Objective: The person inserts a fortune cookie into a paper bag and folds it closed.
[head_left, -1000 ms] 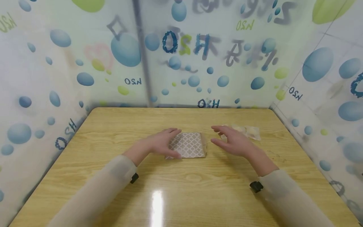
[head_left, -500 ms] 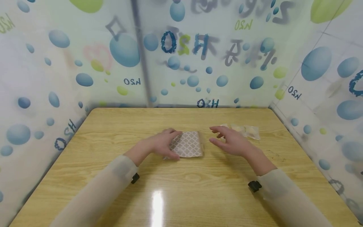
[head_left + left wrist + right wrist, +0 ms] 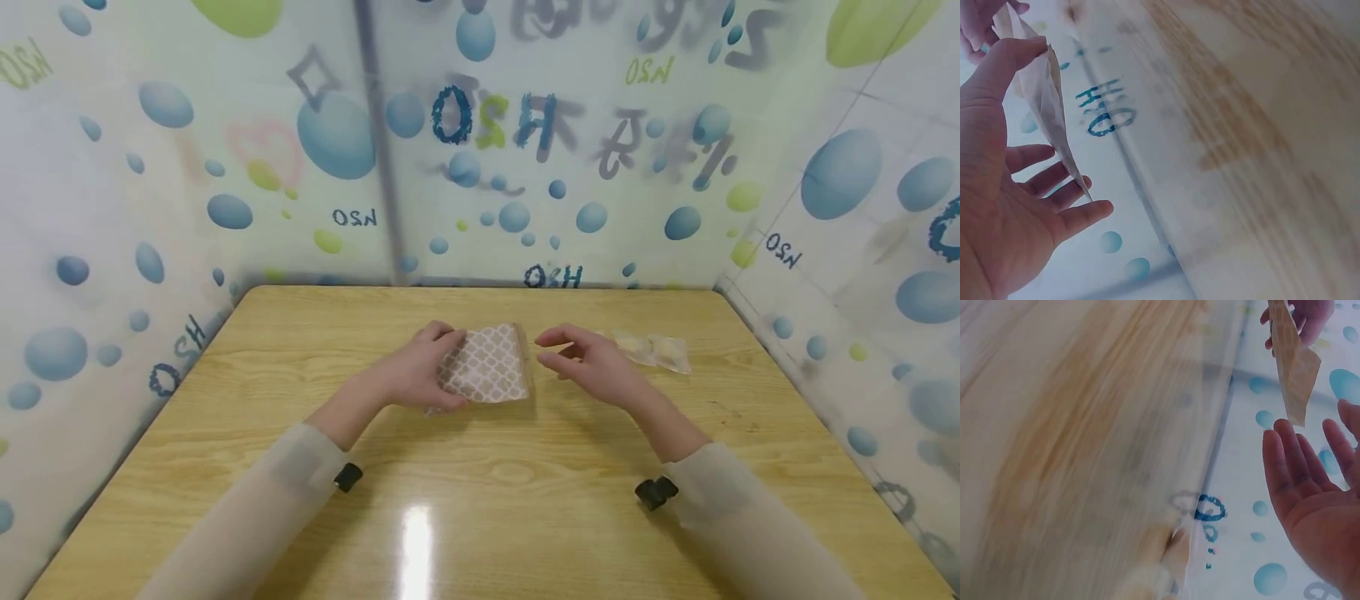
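Observation:
My left hand [image 3: 416, 371] grips a flat paper bag [image 3: 487, 362] by its left end, thumb along the near edge and fingers at the far side. White lattice print on tan covers its upper face, and a plain brown strip runs down the right edge. The bag is tilted and raised off the table. In the left wrist view the bag [image 3: 1047, 100] appears edge-on between thumb and fingers. My right hand [image 3: 596, 367] hovers just right of the bag with fingers relaxed and holds nothing. The right wrist view shows its fingertips close to the bag's end [image 3: 1297, 394].
Small clear packets with pale contents [image 3: 667, 352] lie behind my right hand, which partly hides them. The wooden table [image 3: 495, 500] meets printed walls [image 3: 510, 167] at the back and sides. A light reflection sits near the front.
My left hand has taken hold of the bag and lifted it, tilting it up and slightly left. My right hand has moved left and a little farther away, toward the bag's right edge.

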Available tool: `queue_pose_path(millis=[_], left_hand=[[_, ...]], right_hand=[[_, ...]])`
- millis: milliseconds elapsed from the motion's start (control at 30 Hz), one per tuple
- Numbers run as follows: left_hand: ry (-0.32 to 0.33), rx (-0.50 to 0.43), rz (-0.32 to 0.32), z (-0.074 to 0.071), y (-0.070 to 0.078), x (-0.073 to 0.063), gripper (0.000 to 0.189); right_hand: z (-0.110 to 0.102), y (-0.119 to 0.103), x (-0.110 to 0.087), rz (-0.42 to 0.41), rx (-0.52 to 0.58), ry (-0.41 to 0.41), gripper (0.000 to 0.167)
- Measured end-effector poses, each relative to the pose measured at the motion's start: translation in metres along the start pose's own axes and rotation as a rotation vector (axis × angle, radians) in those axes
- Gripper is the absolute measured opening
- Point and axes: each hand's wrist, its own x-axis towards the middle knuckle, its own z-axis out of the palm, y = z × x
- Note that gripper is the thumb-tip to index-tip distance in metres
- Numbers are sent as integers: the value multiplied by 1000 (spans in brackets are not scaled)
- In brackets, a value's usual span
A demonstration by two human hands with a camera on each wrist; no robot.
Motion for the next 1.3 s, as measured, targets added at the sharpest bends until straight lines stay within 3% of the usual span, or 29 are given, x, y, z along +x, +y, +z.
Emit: queue_pose_path(millis=[100,233,500,667,800,1000,1300], left_hand=[[10,3,1,-1,0,-3,110],[26,-5,12,0,-1,-5,110],[63,-37,54,1,-2,-8,110],[83,-20,86,2,1,-5,122],[83,-18,69,6,4,-1,133],[86,-34,39,7,7,1,132],[66,-136,71,6,1,2,126]], right_hand=[[6,-5,7,4,87,-21,38],[14,-9,13,15,126,-25,36],[21,-13,14,46,176,41,32],[22,-15,15,73,274,70,32],[22,-18,16,65,338,78,33],[23,-22,16,54,349,78,34],[18,-18,12,64,388,69,35]])
